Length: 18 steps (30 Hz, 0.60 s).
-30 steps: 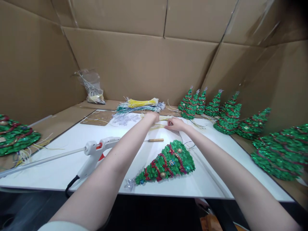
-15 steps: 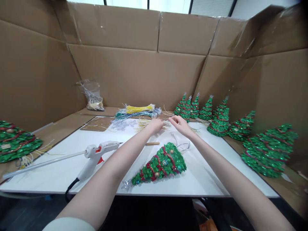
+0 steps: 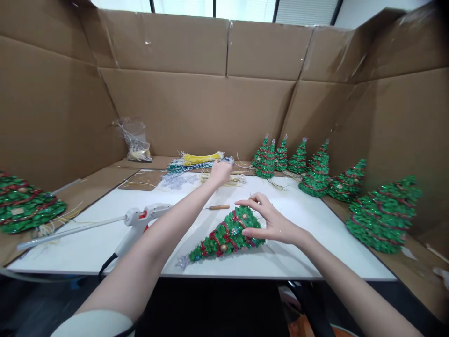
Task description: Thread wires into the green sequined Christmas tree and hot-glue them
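A green tinsel Christmas tree [image 3: 224, 238] with red garland and a silver star lies on its side on the white board [image 3: 298, 262]. My right hand [image 3: 271, 222] is over its wide end, thumb and fingers apart on either side, not closed on it. Farther back, my left hand [image 3: 221, 172] reaches to the front of the teal and white wire bundle [image 3: 196, 164]. Its fingers look curled together, and what they pinch, if anything, is hidden. A wooden-handled awl [image 3: 219, 207] lies just beyond the tree.
A white glue gun [image 3: 150, 214] with a long glue stick lies left. Yellow wires [image 3: 199, 159] top the bundle, beside clear plastic pieces [image 3: 180, 181]. Several finished trees [image 3: 317, 171] line the right, another tree [image 3: 26, 203] sits left, and a plastic bag [image 3: 136, 142] stands at the back.
My left hand has moved back and slightly left to the wire bundle. My right hand has come nearer, down over the tree's wide end, and its fingers have spread.
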Each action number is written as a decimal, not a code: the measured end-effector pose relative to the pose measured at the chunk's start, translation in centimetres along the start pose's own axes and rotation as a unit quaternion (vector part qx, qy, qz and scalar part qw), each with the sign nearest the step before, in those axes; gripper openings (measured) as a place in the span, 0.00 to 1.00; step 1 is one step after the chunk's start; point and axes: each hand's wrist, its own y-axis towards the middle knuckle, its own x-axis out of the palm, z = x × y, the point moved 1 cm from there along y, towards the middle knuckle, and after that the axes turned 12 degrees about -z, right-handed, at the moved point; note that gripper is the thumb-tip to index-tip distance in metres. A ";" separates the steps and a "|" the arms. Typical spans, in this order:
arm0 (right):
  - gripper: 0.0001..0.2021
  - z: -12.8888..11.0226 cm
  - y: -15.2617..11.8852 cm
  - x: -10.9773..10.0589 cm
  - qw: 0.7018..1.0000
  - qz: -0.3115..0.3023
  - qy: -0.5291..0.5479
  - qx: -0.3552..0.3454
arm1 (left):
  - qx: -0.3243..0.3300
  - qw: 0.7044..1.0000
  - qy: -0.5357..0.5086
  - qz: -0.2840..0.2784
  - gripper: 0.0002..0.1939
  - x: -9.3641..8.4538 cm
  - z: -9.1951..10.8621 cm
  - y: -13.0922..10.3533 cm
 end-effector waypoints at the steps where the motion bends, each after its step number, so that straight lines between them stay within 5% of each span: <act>1: 0.29 0.0 0.1 0.0 1.000 0.010 -0.007 0.001 | -0.012 0.999 -0.018 0.029 0.15 -0.7 -0.1 -0.4; 5: 0.24 0.2 0.5 0.1 0.999 0.041 -0.023 0.005 | -0.037 0.981 -0.104 0.158 0.10 -3.9 -0.6 -2.3; 10: 0.23 0.8 0.9 0.3 0.996 0.081 -0.039 0.010 | -0.022 0.923 -0.247 0.295 0.08 -7.7 -1.0 -4.7; 18: 0.21 1.5 1.4 0.1 0.990 0.118 -0.079 0.020 | 0.050 0.854 -0.412 0.313 0.07 -9.9 -0.4 -9.4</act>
